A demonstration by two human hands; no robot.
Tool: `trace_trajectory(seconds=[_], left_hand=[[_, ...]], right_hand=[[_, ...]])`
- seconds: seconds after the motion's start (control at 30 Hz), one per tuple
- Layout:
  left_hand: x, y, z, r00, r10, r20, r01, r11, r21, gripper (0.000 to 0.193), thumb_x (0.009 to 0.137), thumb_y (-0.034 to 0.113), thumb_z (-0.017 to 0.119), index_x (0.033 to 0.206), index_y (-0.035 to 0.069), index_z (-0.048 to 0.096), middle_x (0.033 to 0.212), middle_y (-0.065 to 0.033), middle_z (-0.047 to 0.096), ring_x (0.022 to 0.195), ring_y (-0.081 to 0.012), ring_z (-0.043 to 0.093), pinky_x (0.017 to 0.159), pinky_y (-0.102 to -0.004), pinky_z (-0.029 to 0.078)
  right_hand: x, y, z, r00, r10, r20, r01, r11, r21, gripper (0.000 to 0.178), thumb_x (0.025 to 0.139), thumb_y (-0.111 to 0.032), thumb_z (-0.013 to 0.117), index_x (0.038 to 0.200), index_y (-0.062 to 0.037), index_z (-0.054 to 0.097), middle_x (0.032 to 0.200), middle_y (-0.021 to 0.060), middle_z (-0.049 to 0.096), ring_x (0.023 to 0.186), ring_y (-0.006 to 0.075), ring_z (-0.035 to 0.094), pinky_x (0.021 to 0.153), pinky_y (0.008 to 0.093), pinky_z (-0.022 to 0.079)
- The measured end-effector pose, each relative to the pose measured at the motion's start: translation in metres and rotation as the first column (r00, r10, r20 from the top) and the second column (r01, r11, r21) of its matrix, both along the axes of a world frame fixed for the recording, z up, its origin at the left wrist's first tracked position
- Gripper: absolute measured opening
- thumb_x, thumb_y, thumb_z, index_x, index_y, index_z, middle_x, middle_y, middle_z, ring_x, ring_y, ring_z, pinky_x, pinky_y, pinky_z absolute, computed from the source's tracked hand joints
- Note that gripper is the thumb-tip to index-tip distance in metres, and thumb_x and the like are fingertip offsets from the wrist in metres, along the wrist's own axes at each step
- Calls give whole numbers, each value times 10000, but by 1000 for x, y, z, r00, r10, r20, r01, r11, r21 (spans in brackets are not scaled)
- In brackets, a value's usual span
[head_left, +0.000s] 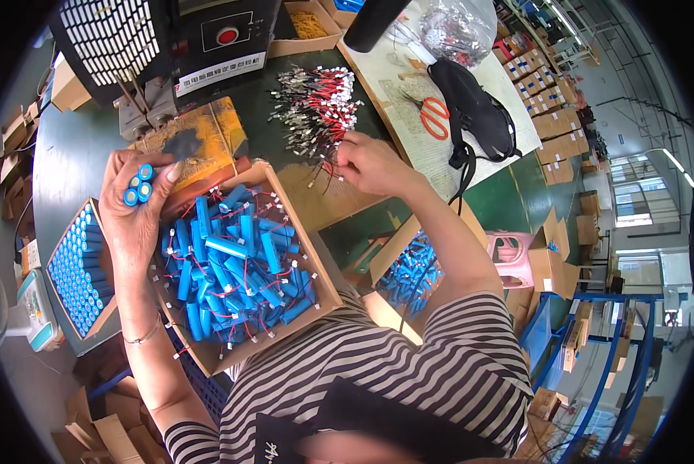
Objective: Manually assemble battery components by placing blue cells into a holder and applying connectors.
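Note:
Several blue cylindrical battery cells (131,196) are bunched in my left hand (124,224), ends facing up, beside the orange-yellow worn block (200,143) under the spot-welding machine (208,46). My right hand (374,164) is at the near edge of a pile of red and black wire leads with white connectors (316,104). Its thumb and fingers are pinched together on a wire lead (325,172); the exact grip is partly hidden. Between my arms, against my body, a cardboard box (305,232) holds many loose blue cells (239,263) with wire leads attached.
At the left, another box (104,319) holds upright blue cells in rows. Orange-handled scissors (433,117) and a black pouch (478,112) lie on the white board at the right. More blue cells fill a box (397,251) beneath my right arm. A pink stool (511,259) stands beyond it.

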State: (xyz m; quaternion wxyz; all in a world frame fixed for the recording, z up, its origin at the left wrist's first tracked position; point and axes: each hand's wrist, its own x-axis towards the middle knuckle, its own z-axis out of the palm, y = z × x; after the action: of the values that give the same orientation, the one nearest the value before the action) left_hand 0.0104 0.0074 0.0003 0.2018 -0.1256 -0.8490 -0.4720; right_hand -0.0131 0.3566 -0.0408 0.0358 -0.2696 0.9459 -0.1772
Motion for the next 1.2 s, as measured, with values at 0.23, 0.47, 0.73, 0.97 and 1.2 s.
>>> trace_trajectory(seconds=[0.23,0.47,0.73,0.97,1.2], left_hand=[[0,-1,1,999,-6,36,4,999,43,283,720,20,709,995,66,661,845,-33,562,789,-133,529,770,-233,415],[0,-6,-11,987,115,115,-126,988,86,279,743,194,755,988,95,665,828,-39,683,742,-144,560,779,-271,438],[-2,-7,-15,991,111,68,-114,992,48,282,749,244,751,972,93,669,841,-51,677,778,-161,545,764,-273,436],[-2,-7,-14,992,106,70,-111,991,70,285,747,259,752,966,95,671,806,-50,666,763,-167,544,746,-278,430],[-1,-7,-8,987,119,104,-128,988,88,265,734,201,763,955,88,670,824,-58,664,766,-174,548,772,-301,430]], right_hand=[[5,17,21,999,19,-37,-13,988,153,49,730,-66,600,760,-45,568,784,110,532,757,323,553,634,419,440],[-5,35,54,994,-81,77,75,994,76,57,724,-73,605,761,-37,630,736,120,587,719,288,582,611,363,443],[-12,46,43,988,-138,71,124,977,173,98,706,-123,657,716,-32,621,648,102,592,601,235,569,545,340,426],[-20,43,50,849,-306,430,360,932,-48,126,763,-127,660,768,-5,627,630,-35,557,591,46,477,523,233,378],[-25,31,42,852,-212,478,382,877,-293,99,781,-120,659,778,-23,640,676,-28,574,637,44,509,567,212,401]])
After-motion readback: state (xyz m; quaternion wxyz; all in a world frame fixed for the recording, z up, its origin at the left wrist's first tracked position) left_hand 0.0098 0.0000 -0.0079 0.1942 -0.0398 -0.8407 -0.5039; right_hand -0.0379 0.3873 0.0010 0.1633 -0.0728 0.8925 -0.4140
